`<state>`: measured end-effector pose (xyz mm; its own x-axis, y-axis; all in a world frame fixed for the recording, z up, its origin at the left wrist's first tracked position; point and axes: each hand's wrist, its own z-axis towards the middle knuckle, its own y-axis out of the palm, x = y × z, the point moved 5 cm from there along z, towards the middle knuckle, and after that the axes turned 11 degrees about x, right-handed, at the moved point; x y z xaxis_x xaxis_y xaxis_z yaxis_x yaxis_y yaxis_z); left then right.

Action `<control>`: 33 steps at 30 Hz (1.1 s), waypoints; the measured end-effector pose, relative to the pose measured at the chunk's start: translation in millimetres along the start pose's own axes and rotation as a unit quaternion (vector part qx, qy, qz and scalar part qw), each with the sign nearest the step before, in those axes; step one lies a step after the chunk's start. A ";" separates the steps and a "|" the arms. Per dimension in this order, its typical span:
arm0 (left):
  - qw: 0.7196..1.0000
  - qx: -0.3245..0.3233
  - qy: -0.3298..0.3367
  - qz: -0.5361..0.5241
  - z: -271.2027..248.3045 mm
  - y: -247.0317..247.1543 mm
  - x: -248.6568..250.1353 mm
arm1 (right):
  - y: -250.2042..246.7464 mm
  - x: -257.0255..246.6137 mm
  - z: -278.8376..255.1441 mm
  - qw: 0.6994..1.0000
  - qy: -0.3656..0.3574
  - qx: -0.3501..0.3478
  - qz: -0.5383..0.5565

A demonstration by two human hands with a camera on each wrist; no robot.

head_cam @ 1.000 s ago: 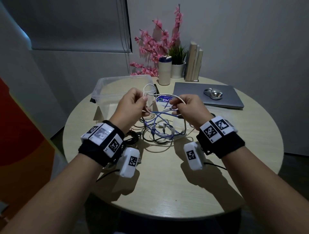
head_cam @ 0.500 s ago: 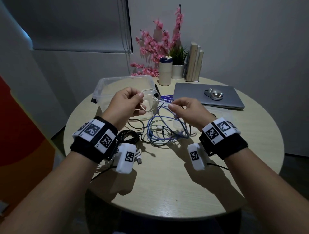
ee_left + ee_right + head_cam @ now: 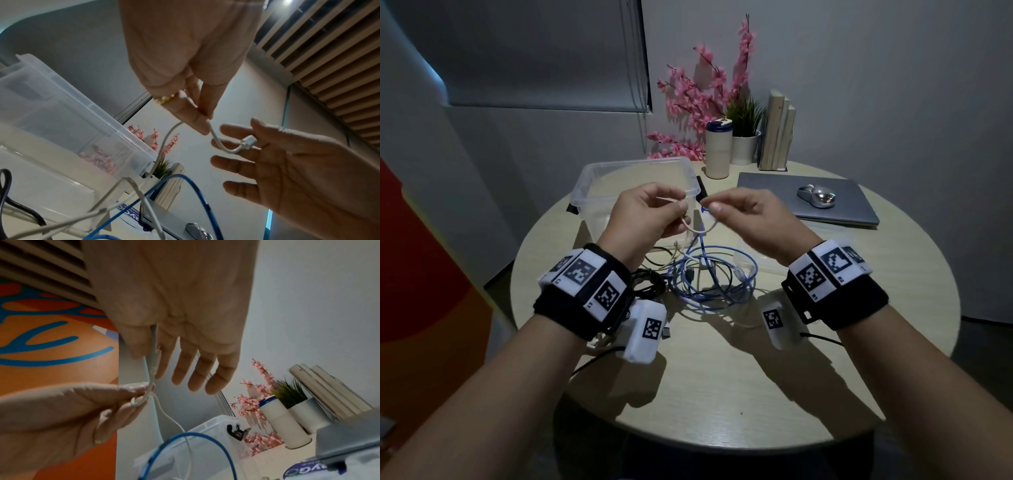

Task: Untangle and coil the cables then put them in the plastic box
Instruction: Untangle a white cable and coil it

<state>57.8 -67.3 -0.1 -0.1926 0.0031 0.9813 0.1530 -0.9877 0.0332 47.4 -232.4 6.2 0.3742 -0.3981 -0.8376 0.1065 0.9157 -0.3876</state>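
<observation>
Both hands hover above a tangle on the round table (image 3: pixel 722 377), just in front of the clear plastic box (image 3: pixel 633 166). My left hand (image 3: pixel 674 205) pinches a thin white cable (image 3: pixel 697 230) between thumb and fingers. My right hand (image 3: pixel 717 205) pinches the same cable's plug end between thumb and forefinger, its other fingers spread straight. A short loop of white cable (image 3: pixel 218 142) sags between the hands, and the rest of it (image 3: pixel 151 369) trails down into the pile. A blue cable (image 3: pixel 709 274) and black cables (image 3: pixel 650 277) lie knotted below.
A closed grey laptop (image 3: pixel 825 212) with a silver mouse (image 3: pixel 816 196) on it lies at the back right. A tumbler (image 3: pixel 718 150), a potted plant (image 3: pixel 744 149), books (image 3: pixel 779 130) and pink flowers stand at the far edge. Bare tabletop lies in front of the tangle.
Both hands have risen out of the tangle and moved toward the box. The blue cable has dropped back onto the table, and only the white cable's end is now held between them.
</observation>
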 end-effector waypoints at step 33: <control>0.858 -0.244 0.132 0.432 -31.1 29.7 -43.3 | -21.0 -3.0 4.9 0.917 0.095 0.169 0.348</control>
<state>40.6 -101.6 -47.5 -0.4342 -0.7355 0.5200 -0.0632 -0.5510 -0.8321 48.5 -250.1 18.7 0.2970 0.3168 -0.9008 0.1943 0.9036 0.3818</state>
